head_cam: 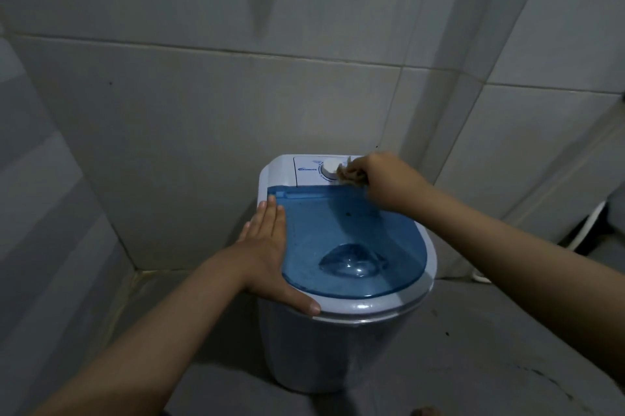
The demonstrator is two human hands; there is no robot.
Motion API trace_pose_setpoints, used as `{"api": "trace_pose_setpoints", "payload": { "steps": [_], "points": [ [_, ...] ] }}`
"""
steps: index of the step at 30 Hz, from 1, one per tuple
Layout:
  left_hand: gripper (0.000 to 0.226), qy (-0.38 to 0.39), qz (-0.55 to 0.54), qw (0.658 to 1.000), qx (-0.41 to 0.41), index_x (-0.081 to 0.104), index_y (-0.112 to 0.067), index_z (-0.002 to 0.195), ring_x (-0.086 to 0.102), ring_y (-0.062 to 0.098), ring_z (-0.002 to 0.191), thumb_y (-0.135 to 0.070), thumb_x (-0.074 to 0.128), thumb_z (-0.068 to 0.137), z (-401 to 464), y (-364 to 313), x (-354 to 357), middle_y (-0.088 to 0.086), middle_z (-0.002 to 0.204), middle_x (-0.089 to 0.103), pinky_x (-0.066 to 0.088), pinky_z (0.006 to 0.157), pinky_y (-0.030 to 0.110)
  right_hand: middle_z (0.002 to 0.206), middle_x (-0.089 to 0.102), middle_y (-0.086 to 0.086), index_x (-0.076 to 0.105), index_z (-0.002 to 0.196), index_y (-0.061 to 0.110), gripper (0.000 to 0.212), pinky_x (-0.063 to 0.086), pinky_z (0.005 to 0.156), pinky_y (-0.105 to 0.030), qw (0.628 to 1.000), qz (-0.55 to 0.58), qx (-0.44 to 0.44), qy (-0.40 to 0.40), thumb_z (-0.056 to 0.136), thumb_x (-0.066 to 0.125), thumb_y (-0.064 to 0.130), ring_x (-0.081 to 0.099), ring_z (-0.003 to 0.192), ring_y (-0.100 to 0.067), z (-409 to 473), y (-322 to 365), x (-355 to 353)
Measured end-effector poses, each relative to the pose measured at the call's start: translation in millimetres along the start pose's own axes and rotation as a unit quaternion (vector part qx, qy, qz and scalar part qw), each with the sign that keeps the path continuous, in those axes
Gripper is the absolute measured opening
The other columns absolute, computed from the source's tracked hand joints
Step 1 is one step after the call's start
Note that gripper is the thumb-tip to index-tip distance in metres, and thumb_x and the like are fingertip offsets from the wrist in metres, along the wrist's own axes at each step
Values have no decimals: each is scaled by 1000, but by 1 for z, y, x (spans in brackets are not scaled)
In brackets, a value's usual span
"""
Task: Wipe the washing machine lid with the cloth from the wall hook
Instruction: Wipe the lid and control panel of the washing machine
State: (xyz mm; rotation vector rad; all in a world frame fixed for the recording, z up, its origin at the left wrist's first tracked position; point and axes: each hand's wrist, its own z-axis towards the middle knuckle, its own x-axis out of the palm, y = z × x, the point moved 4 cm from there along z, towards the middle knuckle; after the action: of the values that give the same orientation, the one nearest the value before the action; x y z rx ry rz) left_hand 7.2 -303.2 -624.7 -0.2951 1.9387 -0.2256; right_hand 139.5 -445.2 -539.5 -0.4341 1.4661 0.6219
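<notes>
The washing machine lid (351,239), translucent blue, lies closed on our small white machine (338,341) in the tiled corner. Our left hand (267,256) lies flat and open on the lid's left edge, holding nothing. Our right hand (382,179) is closed around the brown cloth (350,175), pressing it beside the white dial (328,172).

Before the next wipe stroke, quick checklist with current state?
1. Cloth gripped in right hand: ok.
2. Cloth on the blue lid: not ok, it sits on the white control panel by the dial.
3. Left hand flat on the machine's left rim, steadying it: ok.
4. Lid shut: ok.
5. Dark speck on the lid wiped off: not ok.
6. Cloth damp: cannot tell.
</notes>
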Motion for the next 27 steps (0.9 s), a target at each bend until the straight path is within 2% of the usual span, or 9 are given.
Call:
{"api": "trace_pose_setpoints", "payload": {
  "steps": [3,8,10,14,18,22,25,27],
  "points": [
    [157,3,-2,1000,-1,-42,-11,135,-44,22,131,-82,67,46,1,0,0,6,139,-54,-15,115,42,120,60,-18,52,129,11,46,46,85,-35,997,-66,-11,33,84,48,1,56,109,-34,13,-11,20],
    [157,2,1,1000,-2,-41,-10,135,-43,23,132,-80,68,47,2,0,1,7,139,-53,-15,114,41,119,56,-16,40,138,16,57,47,86,-40,994,-92,-35,36,84,48,0,55,104,-35,-2,-20,42],
    [157,0,0,1000,-3,-40,-10,136,-43,24,132,-80,68,47,3,0,1,8,140,-52,-16,113,40,125,51,-14,36,141,18,61,48,89,-48,995,-88,-29,42,84,48,0,53,110,-35,-18,-19,41],
    [157,-1,0,1000,-7,-40,-9,136,-42,23,133,-81,68,46,3,1,1,8,141,-51,-16,111,39,137,46,-11,35,140,14,54,42,94,-39,990,-119,-51,59,89,51,6,49,120,-31,-50,-10,39],
    [157,-1,3,1000,-7,-40,-9,136,-43,23,132,-81,68,47,3,0,0,8,141,-52,-17,110,38,137,45,-12,34,139,14,55,44,102,-41,986,-127,-57,97,89,56,15,48,122,-30,-74,-4,41],
    [156,2,5,1000,-6,-41,-9,135,-44,23,132,-81,67,47,2,-1,-1,8,140,-52,-15,112,41,128,53,-9,45,131,17,48,50,96,-40,982,-108,-67,141,85,56,10,55,114,-28,-96,8,37],
    [156,4,7,1000,-5,-41,-9,135,-44,24,131,-82,66,47,1,-1,0,8,139,-53,-16,112,41,118,64,-1,59,122,26,46,52,85,-29,978,-68,-70,185,81,58,6,62,104,-23,-98,15,17],
    [157,5,8,1000,-6,-42,-9,135,-43,23,132,-82,66,47,0,-1,0,8,140,-53,-15,112,41,113,69,4,64,118,30,48,51,83,-24,981,-22,-55,184,79,59,3,64,102,-18,-84,16,-2]
  ]
}}
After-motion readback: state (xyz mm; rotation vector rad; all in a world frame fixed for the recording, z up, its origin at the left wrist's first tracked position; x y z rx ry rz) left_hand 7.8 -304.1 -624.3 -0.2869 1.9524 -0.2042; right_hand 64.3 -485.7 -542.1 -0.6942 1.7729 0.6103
